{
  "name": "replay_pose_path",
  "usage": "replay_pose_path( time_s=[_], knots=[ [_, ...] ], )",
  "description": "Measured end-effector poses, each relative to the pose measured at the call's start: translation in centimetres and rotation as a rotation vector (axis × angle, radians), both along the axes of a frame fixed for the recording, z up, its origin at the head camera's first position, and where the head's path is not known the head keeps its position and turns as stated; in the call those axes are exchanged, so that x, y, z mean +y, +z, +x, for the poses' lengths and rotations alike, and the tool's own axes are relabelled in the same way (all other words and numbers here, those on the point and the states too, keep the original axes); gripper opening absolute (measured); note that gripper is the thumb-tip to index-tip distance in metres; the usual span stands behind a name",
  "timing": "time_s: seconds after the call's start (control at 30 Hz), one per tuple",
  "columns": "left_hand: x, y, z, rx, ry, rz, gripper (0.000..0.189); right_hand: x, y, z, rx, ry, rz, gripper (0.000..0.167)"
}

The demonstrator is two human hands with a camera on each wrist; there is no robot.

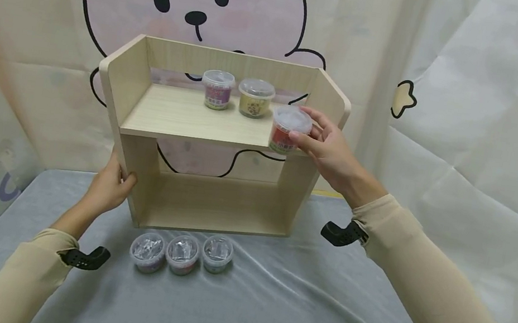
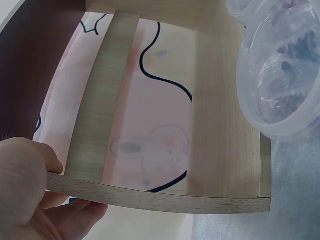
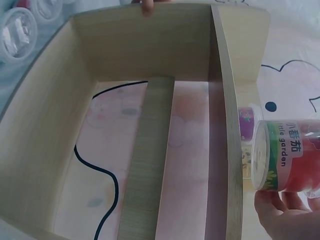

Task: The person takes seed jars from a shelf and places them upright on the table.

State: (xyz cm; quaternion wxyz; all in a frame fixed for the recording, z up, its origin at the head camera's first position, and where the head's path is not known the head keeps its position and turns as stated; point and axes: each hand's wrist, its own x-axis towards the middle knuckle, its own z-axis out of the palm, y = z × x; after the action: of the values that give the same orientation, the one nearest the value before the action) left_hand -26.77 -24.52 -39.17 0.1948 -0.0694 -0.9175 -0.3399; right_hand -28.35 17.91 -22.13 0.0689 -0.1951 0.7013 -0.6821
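A clear-lidded plastic tub with a red label (image 1: 283, 138) is pinched between the thumb and fingers of my right hand (image 1: 324, 148), at the front right of the upper shelf. In the right wrist view this tub (image 3: 287, 155) lies past the shelf board's edge; whether it touches the board I cannot tell. My left hand (image 1: 108, 187) grips the left side panel of the wooden shelf (image 1: 212, 202), thumb inside and fingers outside. Behind the red tub, a purple-labelled tub (image 1: 217, 91) and a yellow-labelled tub (image 1: 255, 99) stand side by side on the upper shelf.
Three more lidded tubs, left (image 1: 147, 252), middle (image 1: 182, 255) and right (image 1: 217, 254), stand in a row on the grey cloth (image 1: 296, 314) before the shelf. A printed curtain (image 1: 368, 49) hangs behind. Black wrist straps sit on both sleeves.
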Motion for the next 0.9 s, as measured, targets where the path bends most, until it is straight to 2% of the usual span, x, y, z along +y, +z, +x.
replay_pose_path(
  time_s=[0.43,0.9],
  knots=[
    [0.0,-0.1,0.0,-0.013,-0.015,0.007,0.067,0.9,-1.4,1.6,0.007,0.036,0.08,0.066],
    [0.1,0.0,0.2,-0.027,-0.008,0.01,0.069,1.9,-4.9,2.2,0.033,0.12,0.129,0.067]
  ],
)
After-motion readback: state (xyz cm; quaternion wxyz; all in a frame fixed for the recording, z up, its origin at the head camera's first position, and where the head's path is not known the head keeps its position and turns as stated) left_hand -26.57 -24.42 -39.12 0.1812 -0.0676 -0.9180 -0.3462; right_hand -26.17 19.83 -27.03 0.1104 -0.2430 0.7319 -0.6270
